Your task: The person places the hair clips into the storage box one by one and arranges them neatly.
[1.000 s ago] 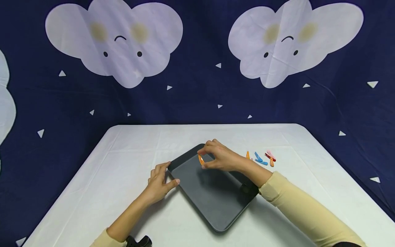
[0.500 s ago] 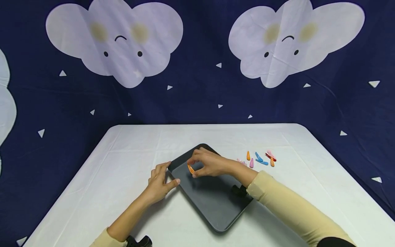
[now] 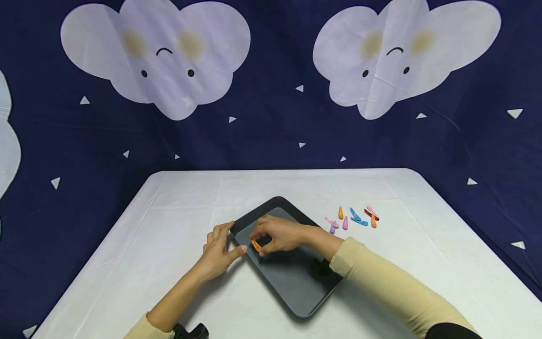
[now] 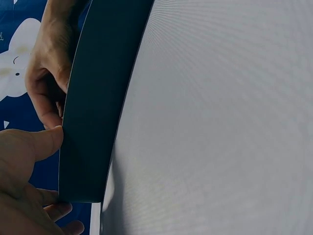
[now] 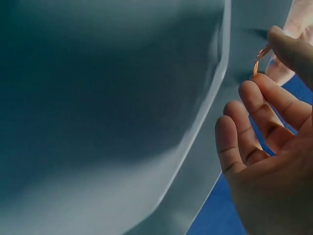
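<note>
A dark grey baking tray (image 3: 296, 289) lies slanted on the white table. My right hand (image 3: 281, 234) is over the tray's left part, pinching an orange hair clip (image 3: 256, 246) between thumb and fingertips. In the right wrist view the orange clip (image 5: 256, 68) shows between thumb and index finger, the other fingers loosely bent. My left hand (image 3: 218, 252) holds the tray's left corner. In the left wrist view its thumb (image 4: 49, 141) touches one side of the tray wall (image 4: 98, 103), with its fingers round the corner.
Right of the tray, several hair clips lie on the table: an orange clip (image 3: 340, 213), blue clips (image 3: 357, 217), a pink clip (image 3: 345, 223), a purple clip (image 3: 332, 230), and a cluster with a red clip (image 3: 372, 215). A dark blue cloth with clouds (image 3: 271, 136) hangs behind.
My right hand has moved left and lower over the tray with the orange hair clip. More clips at the right have come into sight. The left hand stays at the corner.
</note>
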The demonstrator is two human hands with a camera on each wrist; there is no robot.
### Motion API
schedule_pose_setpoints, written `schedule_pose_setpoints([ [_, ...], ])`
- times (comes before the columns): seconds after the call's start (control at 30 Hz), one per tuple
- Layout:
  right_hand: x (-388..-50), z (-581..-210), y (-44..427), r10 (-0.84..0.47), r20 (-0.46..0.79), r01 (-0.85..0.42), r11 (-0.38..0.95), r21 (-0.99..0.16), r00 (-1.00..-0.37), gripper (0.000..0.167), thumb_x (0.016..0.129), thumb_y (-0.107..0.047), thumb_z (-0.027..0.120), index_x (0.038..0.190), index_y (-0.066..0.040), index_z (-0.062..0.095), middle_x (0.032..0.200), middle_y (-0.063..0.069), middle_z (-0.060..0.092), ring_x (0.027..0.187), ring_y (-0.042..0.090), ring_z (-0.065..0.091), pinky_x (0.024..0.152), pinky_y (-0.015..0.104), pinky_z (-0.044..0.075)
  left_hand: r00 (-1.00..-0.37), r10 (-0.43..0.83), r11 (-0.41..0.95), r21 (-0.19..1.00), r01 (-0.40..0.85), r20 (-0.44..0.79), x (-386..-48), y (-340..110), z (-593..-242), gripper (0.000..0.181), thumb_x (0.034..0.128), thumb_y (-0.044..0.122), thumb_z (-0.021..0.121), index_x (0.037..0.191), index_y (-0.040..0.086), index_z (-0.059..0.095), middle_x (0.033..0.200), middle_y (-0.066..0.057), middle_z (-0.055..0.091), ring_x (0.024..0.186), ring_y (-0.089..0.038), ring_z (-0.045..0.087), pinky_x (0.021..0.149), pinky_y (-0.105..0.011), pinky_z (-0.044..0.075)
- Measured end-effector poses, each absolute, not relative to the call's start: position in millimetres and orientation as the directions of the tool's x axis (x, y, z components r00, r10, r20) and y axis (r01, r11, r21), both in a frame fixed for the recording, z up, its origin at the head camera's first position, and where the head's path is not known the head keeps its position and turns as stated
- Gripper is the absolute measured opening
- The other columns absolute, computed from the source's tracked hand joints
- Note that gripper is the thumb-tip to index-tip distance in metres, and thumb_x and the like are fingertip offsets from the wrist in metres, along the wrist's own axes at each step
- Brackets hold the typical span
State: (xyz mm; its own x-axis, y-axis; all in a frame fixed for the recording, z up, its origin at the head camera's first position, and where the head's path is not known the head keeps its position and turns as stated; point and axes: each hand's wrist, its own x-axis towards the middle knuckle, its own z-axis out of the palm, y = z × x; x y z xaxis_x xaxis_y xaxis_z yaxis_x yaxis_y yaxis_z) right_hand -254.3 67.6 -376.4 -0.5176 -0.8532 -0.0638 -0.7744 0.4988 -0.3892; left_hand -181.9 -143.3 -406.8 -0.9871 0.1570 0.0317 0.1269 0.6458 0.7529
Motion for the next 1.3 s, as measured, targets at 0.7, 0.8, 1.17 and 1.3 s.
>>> schedule_pose_setpoints([
  [0.7,-249.5,-394.6,65.8,-0.876,-0.084,-0.765,0.459,-0.452,-0.476,0.041,0.079,-0.033,0.075,0.117,-0.02,0.065,0.108,-0.008,0.059,0.097,0.008,0.049,0.084,0.018,0.039,-0.989,0.144,0.654,0.745,0.13,0.046,-183.9,-141.8,-409.1,0.075,0.0882,0.029,0.065,0.148,0.006,0.026,0.148,-0.013,0.028,0.129,-0.031,0.026,0.099,-0.056,0.024],
  [0.8,-248.4,-396.2,64.5,-0.882,-0.09,-0.774,0.45,-0.446,-0.462,0.042,0.079,-0.034,0.075,0.118,-0.021,0.065,0.108,-0.01,0.058,0.097,0.006,0.045,0.084,0.019,0.038,-0.988,0.146,0.656,0.743,0.134,0.049,-184.0,-141.7,-409.2,0.075,0.0881,0.029,0.065,0.148,0.005,0.025,0.148,-0.014,0.028,0.129,-0.031,0.026,0.1,-0.057,0.023],
  [1.17,-246.9,-397.4,63.3,-0.874,-0.126,-0.753,0.47,-0.46,-0.469,0.042,0.079,-0.033,0.075,0.118,-0.022,0.064,0.109,-0.012,0.056,0.097,0.004,0.042,0.085,0.018,0.038,-0.987,0.159,0.648,0.751,0.13,0.034,-182.7,-142.1,-407.3,0.076,0.089,0.03,0.064,0.148,0.005,0.023,0.149,-0.015,0.025,0.131,-0.033,0.023,0.1,-0.059,0.022],
  [1.3,-246.5,-397.0,63.7,-0.872,-0.127,-0.752,0.474,-0.459,-0.473,0.042,0.079,-0.032,0.075,0.119,-0.022,0.064,0.109,-0.012,0.055,0.096,0.005,0.042,0.085,0.018,0.038,-0.986,0.159,0.652,0.745,0.138,0.044,-182.9,-141.7,-406.8,0.076,0.0888,0.028,0.064,0.148,0.004,0.024,0.148,-0.015,0.026,0.131,-0.033,0.023,0.1,-0.058,0.021],
])
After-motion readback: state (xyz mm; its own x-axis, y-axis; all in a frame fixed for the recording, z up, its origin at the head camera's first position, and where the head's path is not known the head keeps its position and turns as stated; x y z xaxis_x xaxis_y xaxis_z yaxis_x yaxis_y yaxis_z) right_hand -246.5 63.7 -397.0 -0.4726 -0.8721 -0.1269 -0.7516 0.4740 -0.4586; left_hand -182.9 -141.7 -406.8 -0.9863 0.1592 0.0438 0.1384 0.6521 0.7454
